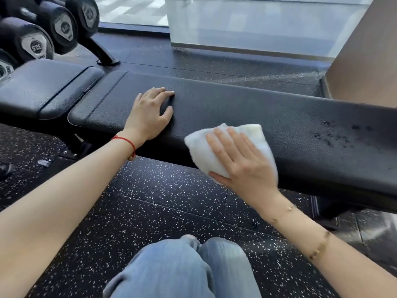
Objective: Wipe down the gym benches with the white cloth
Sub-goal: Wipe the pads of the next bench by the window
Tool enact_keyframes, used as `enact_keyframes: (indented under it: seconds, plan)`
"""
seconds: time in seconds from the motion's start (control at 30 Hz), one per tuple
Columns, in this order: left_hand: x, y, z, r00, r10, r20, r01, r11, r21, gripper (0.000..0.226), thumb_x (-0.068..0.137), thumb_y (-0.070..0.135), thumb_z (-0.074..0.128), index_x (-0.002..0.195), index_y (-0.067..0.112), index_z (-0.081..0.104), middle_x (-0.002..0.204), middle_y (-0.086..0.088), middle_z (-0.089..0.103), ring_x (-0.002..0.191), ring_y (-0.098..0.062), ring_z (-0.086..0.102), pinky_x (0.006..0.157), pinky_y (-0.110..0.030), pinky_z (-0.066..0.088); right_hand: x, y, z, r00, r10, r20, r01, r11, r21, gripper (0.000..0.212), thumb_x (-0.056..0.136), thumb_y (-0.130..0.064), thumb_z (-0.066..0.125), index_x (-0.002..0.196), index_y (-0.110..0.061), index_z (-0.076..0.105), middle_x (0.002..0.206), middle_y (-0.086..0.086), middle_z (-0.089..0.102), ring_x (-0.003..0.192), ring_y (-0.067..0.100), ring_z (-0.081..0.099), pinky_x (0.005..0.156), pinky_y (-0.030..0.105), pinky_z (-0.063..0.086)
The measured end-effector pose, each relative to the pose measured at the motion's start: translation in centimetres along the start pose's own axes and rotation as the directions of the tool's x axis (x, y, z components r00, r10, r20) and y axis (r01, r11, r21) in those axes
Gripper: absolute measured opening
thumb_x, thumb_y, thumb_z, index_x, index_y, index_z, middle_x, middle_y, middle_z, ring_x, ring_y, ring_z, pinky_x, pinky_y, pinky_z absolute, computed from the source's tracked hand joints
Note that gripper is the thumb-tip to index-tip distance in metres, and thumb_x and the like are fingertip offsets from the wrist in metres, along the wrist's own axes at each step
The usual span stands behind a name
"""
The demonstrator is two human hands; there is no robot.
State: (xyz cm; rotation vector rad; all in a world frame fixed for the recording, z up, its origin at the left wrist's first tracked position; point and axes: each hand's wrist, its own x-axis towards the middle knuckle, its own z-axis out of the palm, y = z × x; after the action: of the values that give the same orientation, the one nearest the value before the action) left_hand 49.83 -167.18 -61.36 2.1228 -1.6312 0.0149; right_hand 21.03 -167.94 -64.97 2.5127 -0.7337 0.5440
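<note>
A long black padded gym bench [247,104] runs across the view from left to right. My right hand [242,162] lies flat on a folded white cloth [256,136], with the thumb tucked under its near edge, pressing it on the bench's front edge. My left hand [150,115] rests palm down on the bench top to the left, fingers spread, holding nothing. Dark speckled marks [341,134] show on the pad to the right of the cloth.
A separate black seat pad [43,87] adjoins the bench at the left. Black dumbbells [34,41] sit on a rack at the top left. Speckled rubber floor [163,211] lies below, with my jeans-clad knees [182,269] at the bottom. A brown wall [365,61] stands at the right.
</note>
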Motion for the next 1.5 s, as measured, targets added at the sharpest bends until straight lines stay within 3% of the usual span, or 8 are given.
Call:
enact_keyframes:
  seconds: [0.13, 0.37, 0.57, 0.87, 1.07, 1.2, 1.33, 1.5]
  plan:
    - [0.0, 0.2, 0.2, 1.0, -0.007, -0.011, 0.007, 1.0, 0.017, 0.046, 0.094, 0.027, 0.05, 0.14, 0.021, 0.05, 0.15, -0.005, 0.044, 0.144, -0.024, 0.033, 0.121, -0.051, 0.017, -2.9, 1.5, 0.1, 0.996, 0.045, -0.083, -0.048, 0.998, -0.032, 0.069, 0.103, -0.049, 0.046, 0.154, -0.006, 0.031, 0.157, 0.014, 0.037, 0.144, 0.03, 0.037, 0.117, 0.046, 0.035]
    - [-0.1, 0.1, -0.2, 1.0, -0.003, 0.016, 0.003, 1.0, 0.006, 0.046, 0.096, 0.028, 0.05, 0.142, 0.023, 0.049, 0.152, -0.005, 0.042, 0.145, -0.023, 0.031, 0.122, -0.048, 0.016, 4.3, -4.4, 0.8, 0.998, 0.005, -0.066, -0.015, 0.988, -0.151, 0.077, 0.092, -0.06, 0.052, 0.147, -0.007, 0.046, 0.148, 0.012, 0.05, 0.136, 0.029, 0.049, 0.111, 0.041, 0.042]
    - [-0.1, 0.0, -0.2, 1.0, 0.005, 0.015, -0.005, 1.0, 0.011, 0.046, 0.097, 0.03, 0.049, 0.143, 0.024, 0.047, 0.153, -0.004, 0.041, 0.145, -0.023, 0.03, 0.122, -0.048, 0.015, -3.1, 1.7, -0.1, 0.986, 0.026, -0.167, -0.053, 0.985, -0.163, 0.07, 0.099, -0.057, 0.049, 0.147, -0.006, 0.046, 0.148, 0.013, 0.051, 0.131, 0.029, 0.054, 0.111, 0.042, 0.042]
    - [-0.2, 0.6, -0.2, 1.0, -0.008, 0.028, 0.006, 0.999, 0.053, 0.048, 0.098, 0.026, 0.049, 0.145, 0.02, 0.045, 0.155, -0.006, 0.038, 0.146, -0.024, 0.028, 0.122, -0.049, 0.014, 5.2, -4.9, -0.1, 0.992, 0.11, 0.056, -0.104, 0.99, -0.096, 0.088, 0.081, -0.066, 0.06, 0.144, -0.006, 0.049, 0.145, 0.014, 0.053, 0.135, 0.033, 0.05, 0.111, 0.043, 0.041]
    - [-0.3, 0.5, -0.3, 0.999, -0.009, 0.04, 0.007, 0.999, 0.051, 0.047, 0.099, 0.029, 0.047, 0.145, 0.022, 0.044, 0.156, -0.005, 0.037, 0.147, -0.024, 0.027, 0.122, -0.047, 0.015, -0.3, -0.4, -1.6, 0.986, 0.15, 0.073, -0.15, 0.989, -0.012, 0.075, 0.095, -0.062, 0.048, 0.144, -0.005, 0.049, 0.146, 0.014, 0.052, 0.134, 0.03, 0.051, 0.113, 0.043, 0.04]
    - [-0.5, 1.0, -0.2, 1.0, -0.014, -0.002, 0.014, 1.0, 0.026, 0.042, 0.098, 0.024, 0.05, 0.139, 0.016, 0.053, 0.15, -0.01, 0.045, 0.143, -0.028, 0.034, 0.119, -0.051, 0.021, -3.2, 5.3, -2.6, 0.917, 0.332, 0.221, -0.366, 0.921, 0.133, 0.082, 0.097, -0.068, 0.037, 0.148, -0.005, 0.042, 0.152, 0.012, 0.045, 0.143, 0.028, 0.038, 0.119, 0.044, 0.03]
    - [-0.2, 3.4, 0.3, 0.998, -0.063, 0.028, 0.062, 0.998, 0.022, 0.043, 0.099, 0.027, 0.046, 0.139, 0.014, 0.053, 0.15, -0.01, 0.045, 0.143, -0.028, 0.033, 0.118, -0.054, 0.021, 3.1, 8.1, 0.0, 0.755, 0.474, 0.452, -0.554, 0.831, 0.054, 0.069, 0.104, -0.051, 0.021, 0.156, -0.005, 0.021, 0.164, 0.014, 0.02, 0.152, 0.025, 0.013, 0.124, 0.039, 0.007]
    - [-0.1, 8.1, 2.0, 0.997, -0.041, 0.059, 0.041, 0.999, 0.01, 0.046, 0.099, 0.026, 0.041, 0.143, 0.016, 0.046, 0.152, -0.006, 0.04, 0.145, -0.024, 0.029, 0.12, -0.055, 0.013, 6.4, 5.6, 0.3, 0.804, 0.355, 0.477, -0.495, 0.844, 0.206, 0.063, 0.106, -0.048, 0.022, 0.158, -0.014, 0.015, 0.166, 0.008, 0.014, 0.153, 0.024, 0.008, 0.125, 0.039, 0.002]
